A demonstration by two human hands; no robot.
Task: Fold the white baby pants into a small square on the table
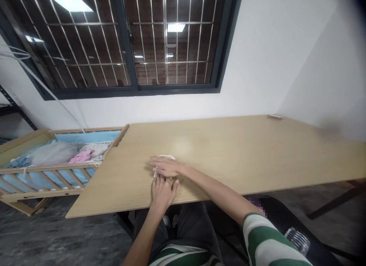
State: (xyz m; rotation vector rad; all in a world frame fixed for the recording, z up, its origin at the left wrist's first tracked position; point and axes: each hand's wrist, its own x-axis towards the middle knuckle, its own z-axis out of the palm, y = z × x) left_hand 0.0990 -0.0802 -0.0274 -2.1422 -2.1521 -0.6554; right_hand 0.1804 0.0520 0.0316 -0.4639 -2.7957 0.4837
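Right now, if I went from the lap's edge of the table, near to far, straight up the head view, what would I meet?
Left hand → right hand → wall → window.

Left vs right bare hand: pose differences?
The bare left hand points away from the body; the bare right hand lies crosswise, fingers leftward. On the tan tabletop, the left hand sits nearer the front edge than the right hand. Both are backs-up at a small, mostly covered white item.
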